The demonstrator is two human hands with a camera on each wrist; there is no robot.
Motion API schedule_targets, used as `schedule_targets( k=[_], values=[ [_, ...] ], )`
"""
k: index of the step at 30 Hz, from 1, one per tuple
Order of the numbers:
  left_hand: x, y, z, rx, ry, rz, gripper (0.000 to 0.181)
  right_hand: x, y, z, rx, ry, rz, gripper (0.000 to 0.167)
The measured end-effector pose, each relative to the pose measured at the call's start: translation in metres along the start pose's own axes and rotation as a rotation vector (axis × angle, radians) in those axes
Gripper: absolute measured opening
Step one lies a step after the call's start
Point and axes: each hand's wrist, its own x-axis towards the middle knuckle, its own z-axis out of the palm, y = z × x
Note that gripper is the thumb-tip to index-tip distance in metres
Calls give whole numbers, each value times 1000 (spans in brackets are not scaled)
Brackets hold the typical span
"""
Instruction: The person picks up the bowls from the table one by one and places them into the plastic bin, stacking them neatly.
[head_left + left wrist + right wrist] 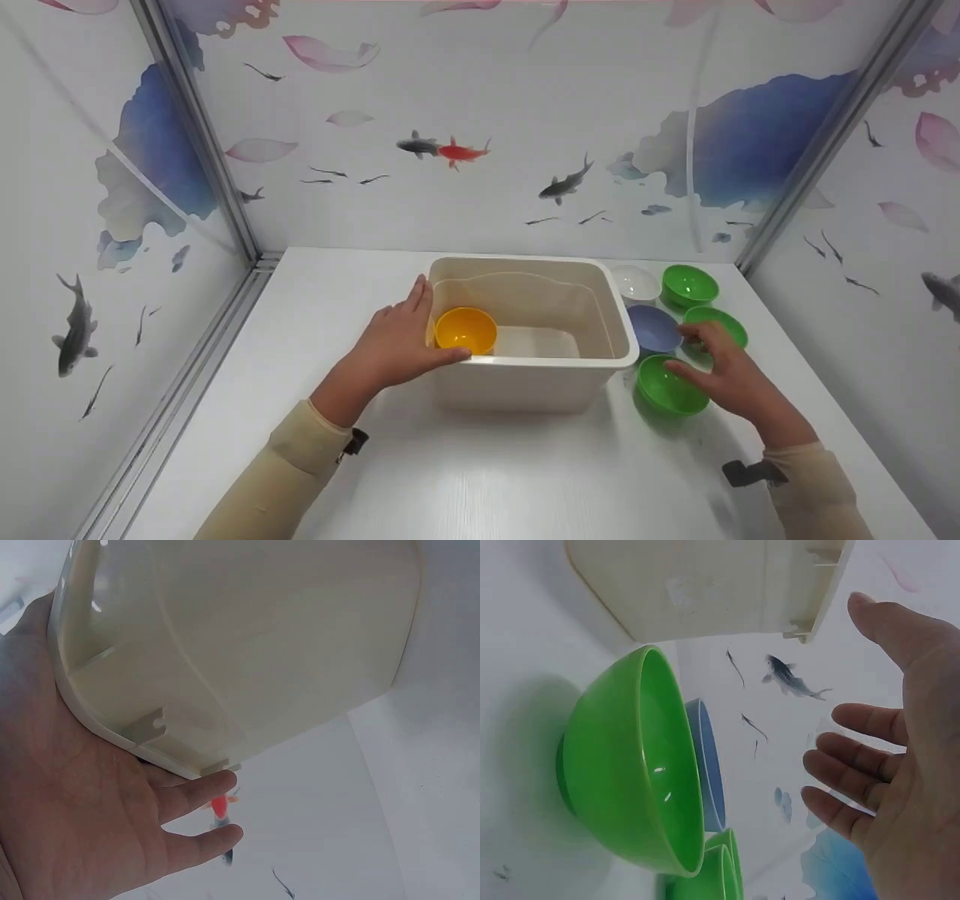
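Observation:
A cream plastic bin (517, 386) stands mid-table, with an orange bowl (466, 330) inside at its left end. My left hand (391, 343) rests against the bin's near left corner, its thumb along the front rim. In the left wrist view the palm touches the rim and the visible fingers are extended. To the right of the bin, my right hand (731, 375) hovers over the bowls with fingers spread and nothing held. Nearest it are a green bowl (670, 390), a blue bowl (654, 330) and another green bowl (720, 324), partly hidden by the fingers.
Behind these bowls stand a white bowl (636, 285), close to the bin, and a further green bowl (688, 285). White panels printed with fish and petals enclose the table (465, 480) at the back and both sides, with metal posts (817, 150) at the corners.

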Motion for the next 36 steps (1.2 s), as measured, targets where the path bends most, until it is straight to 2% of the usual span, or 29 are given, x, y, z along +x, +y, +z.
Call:
schedule_targets(
  k=[6,15,24,36],
  values=[
    [-1,1,-1,-4,2,7,139,-11,9,3,30,-130,130,83],
    [0,1,1,0,-4,4,136,-23,21,8,94,-228,275,105],
    [0,2,0,-3,0,2,135,-31,32,17,129,-235,275,114],
    [-1,3,-2,-9,-9,-2,137,-35,38,26,88,-250,287,125]
  ],
)
